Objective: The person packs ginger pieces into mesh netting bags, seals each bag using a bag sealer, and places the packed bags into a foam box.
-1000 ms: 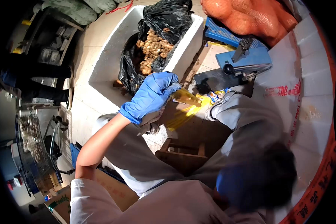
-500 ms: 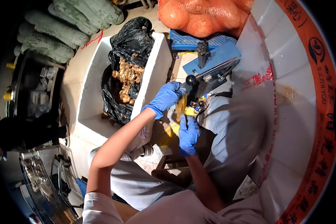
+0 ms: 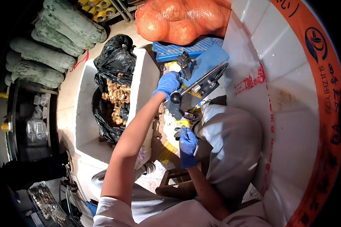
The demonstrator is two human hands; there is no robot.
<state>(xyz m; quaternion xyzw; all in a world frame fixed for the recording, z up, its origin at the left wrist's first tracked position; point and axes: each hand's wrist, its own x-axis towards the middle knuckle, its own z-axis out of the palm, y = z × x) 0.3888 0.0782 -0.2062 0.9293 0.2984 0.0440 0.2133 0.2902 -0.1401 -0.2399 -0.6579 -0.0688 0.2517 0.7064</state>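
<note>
My left hand [image 3: 167, 85], in a blue glove, is at the near side of a lever machine [image 3: 204, 70] with a blue plate. Its fingers are curled and partly hidden just beside the lever's black ball knob [image 3: 175, 97]. A yellowish piece [image 3: 195, 93] shows under the lever arm. My right hand [image 3: 188, 145], also gloved in blue, is closed lower down, with a dark piece at its fingertips; I cannot tell what it holds. Right above those fingertips is yellow material [image 3: 183, 123], beside a small dark-labelled packet [image 3: 189, 115].
To the left, a white foam box [image 3: 140, 81] holds ginger [image 3: 117, 98] in a black plastic bag [image 3: 115, 62]. An orange net sack [image 3: 182, 22] lies beyond the machine. Large green gourds [image 3: 68, 28] are stacked at far left. A white wall with an orange band [image 3: 318, 94] stands close on the right.
My left hand has moved up and away from my right hand to the machine. The yellowish piece formerly between both hands is gone from there. The view has shifted slightly.
</note>
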